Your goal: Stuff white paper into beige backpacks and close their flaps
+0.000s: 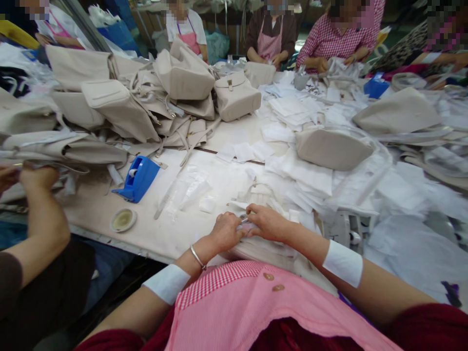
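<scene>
Close in front of my apron, a beige handbag (268,247) lies on the table, partly covered by my hands and forearms. Over it, my left hand (227,230) has its fingers curled and closed. Facing it, my right hand (267,223) pinches with bent fingers. Between the fingertips of both is a small shiny piece (244,220); whether it is fixed to the bag cannot be made out. Thin pale straps (258,187) stick up just behind the hands. Clear plastic scraps (188,187) lie to the left.
A blue tape dispenser (141,179) and a small round dish (123,220) stand left. Beige bags (186,78) are heaped behind them. Another bag (334,148) and white paper sheets (300,170) lie right. A co-worker's arm (44,219) reaches in at left; several people work opposite.
</scene>
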